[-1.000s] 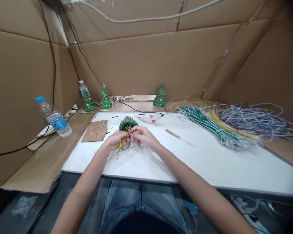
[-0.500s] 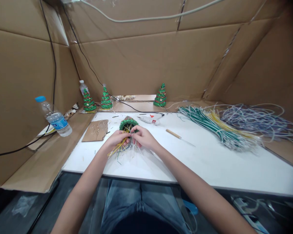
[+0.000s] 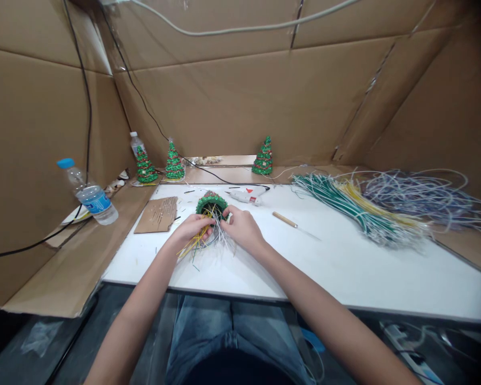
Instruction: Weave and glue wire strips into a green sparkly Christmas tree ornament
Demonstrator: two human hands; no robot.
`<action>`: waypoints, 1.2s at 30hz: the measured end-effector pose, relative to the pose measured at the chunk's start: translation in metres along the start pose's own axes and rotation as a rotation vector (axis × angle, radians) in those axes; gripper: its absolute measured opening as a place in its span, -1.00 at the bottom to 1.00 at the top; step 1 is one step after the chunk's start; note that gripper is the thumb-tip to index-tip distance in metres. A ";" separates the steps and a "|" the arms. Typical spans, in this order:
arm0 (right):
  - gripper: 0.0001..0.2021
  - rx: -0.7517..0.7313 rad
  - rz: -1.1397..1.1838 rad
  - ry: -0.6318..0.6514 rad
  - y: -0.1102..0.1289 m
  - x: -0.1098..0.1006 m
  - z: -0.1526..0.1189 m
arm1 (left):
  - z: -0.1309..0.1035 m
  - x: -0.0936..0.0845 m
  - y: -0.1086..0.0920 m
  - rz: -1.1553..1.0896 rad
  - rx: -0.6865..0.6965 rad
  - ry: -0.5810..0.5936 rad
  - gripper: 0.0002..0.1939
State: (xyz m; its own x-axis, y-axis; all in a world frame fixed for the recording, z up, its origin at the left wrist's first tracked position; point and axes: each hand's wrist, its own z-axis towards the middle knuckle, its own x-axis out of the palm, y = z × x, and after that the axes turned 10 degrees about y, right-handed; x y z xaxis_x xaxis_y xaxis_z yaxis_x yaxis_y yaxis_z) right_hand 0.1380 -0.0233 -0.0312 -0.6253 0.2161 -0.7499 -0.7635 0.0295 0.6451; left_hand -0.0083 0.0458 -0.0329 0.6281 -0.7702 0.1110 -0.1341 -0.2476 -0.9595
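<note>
A small green tree (image 3: 211,200) lies on its side on the white table, its hollow base towards me. Yellow wires (image 3: 192,244) and white wires (image 3: 223,239) spread out of the base. My left hand (image 3: 194,228) is closed on the yellow wires at the left of the opening. My right hand (image 3: 240,224) is at the right rim, its fingers bent round the edge of the base and the white wires; what exactly its fingertips pinch is too small to tell.
Behind the tree lies a glue gun (image 3: 244,197). An awl (image 3: 285,220) rests to the right, with green wire bundles (image 3: 336,203) beyond. A cardboard piece (image 3: 156,215) and a bottle (image 3: 96,202) are at left. Finished trees (image 3: 263,156) stand at the back.
My right hand has moved slightly right, away from my left fingertips, to the right rim of the base. The white wires between the hands show more. My left hand has stayed nearly still.
</note>
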 end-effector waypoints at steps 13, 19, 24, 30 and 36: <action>-0.85 0.075 0.037 0.028 -0.004 -0.001 0.001 | -0.002 0.002 -0.001 0.004 0.008 -0.007 -0.79; -0.85 0.124 0.149 0.099 -0.007 -0.001 0.003 | -0.004 0.003 -0.003 0.008 0.008 -0.009 -0.82; -0.85 0.162 0.221 0.134 -0.006 -0.002 0.003 | -0.004 0.002 -0.001 -0.003 0.006 -0.010 -0.85; -0.83 0.149 0.374 0.172 -0.009 -0.003 0.005 | -0.002 0.001 -0.001 -0.013 -0.002 -0.005 -0.85; -0.88 0.149 0.567 0.238 -0.008 -0.007 0.008 | -0.001 0.000 -0.002 -0.029 0.013 -0.026 -0.87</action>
State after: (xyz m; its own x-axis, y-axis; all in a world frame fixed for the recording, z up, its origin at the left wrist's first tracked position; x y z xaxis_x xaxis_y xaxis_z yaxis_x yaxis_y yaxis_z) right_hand 0.1501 -0.0170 -0.0304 -0.9579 0.0150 -0.2867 -0.2833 0.1131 0.9523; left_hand -0.0090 0.0460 -0.0305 0.6516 -0.7470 0.1321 -0.1056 -0.2618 -0.9593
